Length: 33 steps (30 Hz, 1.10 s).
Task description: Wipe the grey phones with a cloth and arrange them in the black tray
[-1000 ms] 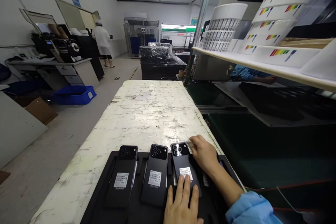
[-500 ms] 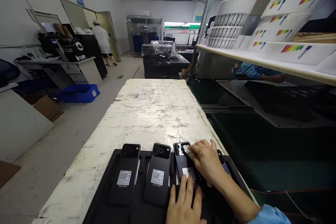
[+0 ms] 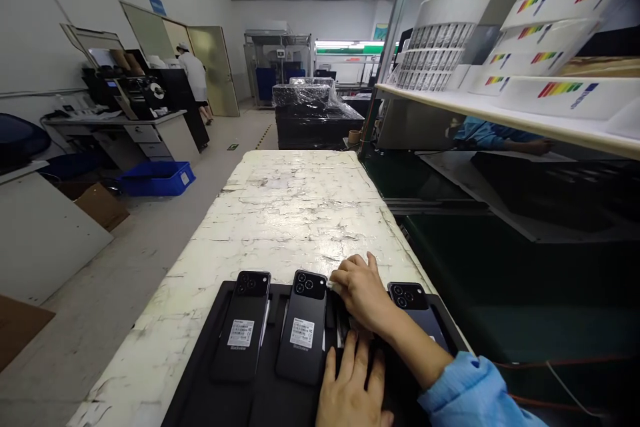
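A black tray (image 3: 229, 407) holds a row of dark smartphones, lying with their camera sides up. The leftmost phone (image 3: 235, 363) and the phone beside it (image 3: 300, 367) each carry a white printed label. Over a third phone, mostly hidden by both hands, my right hand (image 3: 367, 293) pinches a small white wipe (image 3: 334, 287) by the upper left of that phone, close to the second phone's camera block. My left hand (image 3: 350, 387) lies with fingers spread on the lower part of the same phone. The rightmost phone (image 3: 415, 300) is partly covered by my right forearm.
The worn, cracked pale tabletop (image 3: 295, 207) stretches ahead. White reels (image 3: 540, 53) are stacked on a shelf (image 3: 480, 110) at the upper right, above a dark green surface (image 3: 480, 267). A blue bin (image 3: 157, 180) stands on the floor at left; a person (image 3: 194, 73) is near the doorway.
My right hand has moved left with the wipe, from the third phone's camera area to its left edge, uncovering more of the rightmost phone. My left hand stays nearly in place.
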Each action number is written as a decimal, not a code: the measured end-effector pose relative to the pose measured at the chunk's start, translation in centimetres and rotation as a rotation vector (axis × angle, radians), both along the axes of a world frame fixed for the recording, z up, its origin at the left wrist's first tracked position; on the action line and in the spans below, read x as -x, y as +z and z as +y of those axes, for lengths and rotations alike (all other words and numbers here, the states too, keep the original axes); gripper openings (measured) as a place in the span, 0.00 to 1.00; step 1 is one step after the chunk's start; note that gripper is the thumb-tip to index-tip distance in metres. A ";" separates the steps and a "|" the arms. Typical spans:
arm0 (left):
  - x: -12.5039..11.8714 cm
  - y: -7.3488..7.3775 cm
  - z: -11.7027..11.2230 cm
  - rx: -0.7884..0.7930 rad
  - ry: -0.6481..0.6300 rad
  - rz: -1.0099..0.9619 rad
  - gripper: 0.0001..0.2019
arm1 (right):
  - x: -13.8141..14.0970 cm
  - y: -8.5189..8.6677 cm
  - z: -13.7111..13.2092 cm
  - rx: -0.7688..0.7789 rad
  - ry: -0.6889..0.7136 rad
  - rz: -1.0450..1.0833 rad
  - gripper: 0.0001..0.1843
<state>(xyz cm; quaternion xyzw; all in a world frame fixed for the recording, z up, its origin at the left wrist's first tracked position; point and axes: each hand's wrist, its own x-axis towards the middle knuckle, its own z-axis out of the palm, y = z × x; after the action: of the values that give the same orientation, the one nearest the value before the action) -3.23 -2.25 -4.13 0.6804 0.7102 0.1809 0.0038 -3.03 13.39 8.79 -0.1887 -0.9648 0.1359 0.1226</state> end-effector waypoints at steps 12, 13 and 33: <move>-0.2 0.1 0.0 0.014 -0.007 -0.007 0.40 | -2.2 -0.6 4.3 -0.034 -0.122 0.054 0.08; -0.2 0.0 0.0 0.016 -0.001 -0.001 0.40 | -1.9 -0.8 3.9 0.007 -0.070 0.057 0.07; -0.1 2.9 -0.2 0.079 0.025 -0.102 0.34 | -2.1 -2.5 1.7 -0.148 -0.309 0.125 0.07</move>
<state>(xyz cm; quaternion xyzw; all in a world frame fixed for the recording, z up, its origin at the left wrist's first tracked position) -3.16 -2.46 -1.21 0.6605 0.7242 0.1874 0.0645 -0.90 15.09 6.27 -0.3162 -0.9223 0.0557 0.2150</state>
